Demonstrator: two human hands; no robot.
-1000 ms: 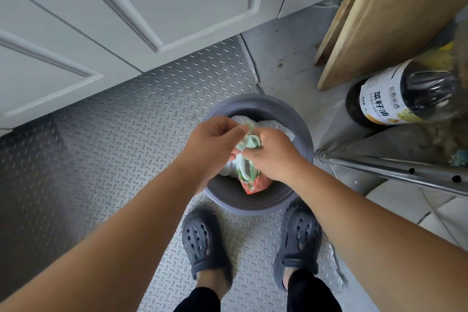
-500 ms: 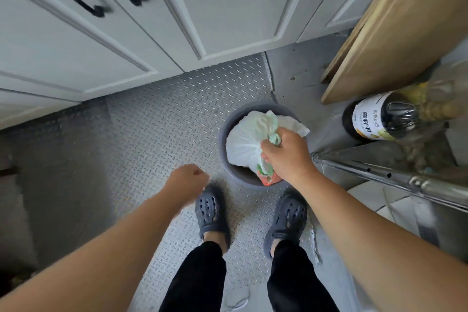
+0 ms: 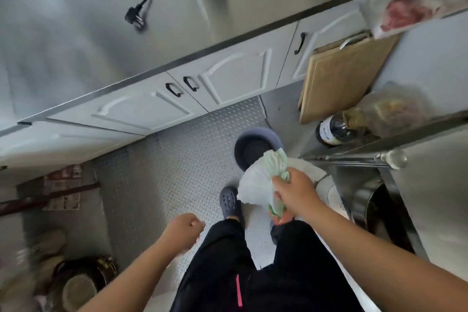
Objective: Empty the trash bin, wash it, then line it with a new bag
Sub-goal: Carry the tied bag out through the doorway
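Curled into a loose, empty fist, the left hand (image 3: 186, 229) is kept low and clear of the load. Beside it, the gathered neck of the full trash bag (image 3: 260, 185) is gripped by the right hand (image 3: 295, 194), presumably so nothing spills. Just beyond the bag, the grey bin (image 3: 253, 147) is left empty on the floor.

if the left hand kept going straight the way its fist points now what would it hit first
Most likely the person's own left leg. The left hand is a loose fist with nothing in it, knuckles toward that black trouser leg. Depth is unclear; if it passes in front of the leg, the metal floor comes next.
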